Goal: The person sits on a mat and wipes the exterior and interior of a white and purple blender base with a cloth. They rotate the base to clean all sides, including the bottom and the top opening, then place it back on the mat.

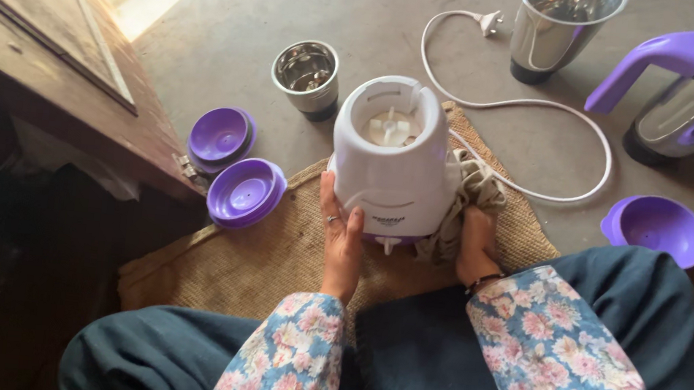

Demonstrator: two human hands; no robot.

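My left hand [341, 235] lies flat on the white plastic mixer base [393, 161]; my right hand [476, 248] squeezes a beige rag [473, 190]. Rubbing hard could tip it.

One label shows: a small dark printed mark [388, 219] on the front of the white mixer base [393, 161], low on its wall, just above the purple bottom edge, between the two hands. It is short, wide and too small to make out. No packages, signs or screens appear.
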